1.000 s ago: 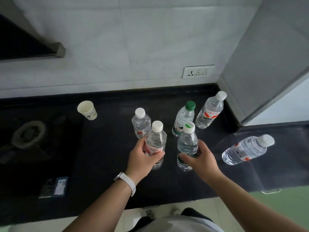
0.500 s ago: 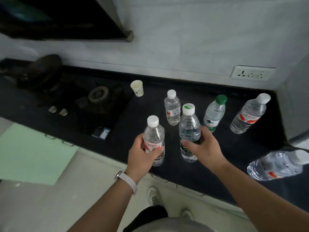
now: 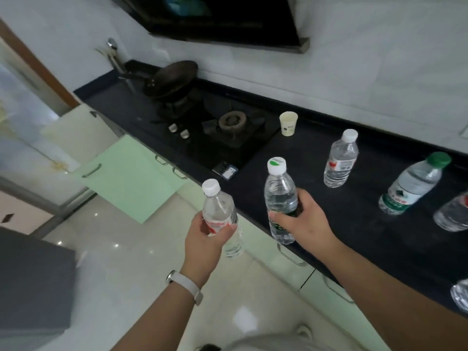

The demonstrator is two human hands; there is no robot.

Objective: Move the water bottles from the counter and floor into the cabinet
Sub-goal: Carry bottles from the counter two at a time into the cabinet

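Bare floor [image 3: 131, 262] free at left, green cabinet door [image 3: 126, 178] swung out over it, grey box [image 3: 33, 282] lower left, white-cap bottle [image 3: 340, 160], green-cap bottle [image 3: 410, 186] and paper cup [image 3: 288, 123] standing on counter [image 3: 354, 236] at right

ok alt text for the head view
A person's left hand grips a clear plastic water bottle with a white cap and red label; the right hand grips a clear plastic bottle with a green-marked white cap. More bottles stand on the black counter.

Paper cup [image 3: 288, 123] stands beside the stove [image 3: 228, 145]; a pan [image 3: 174, 77] on it
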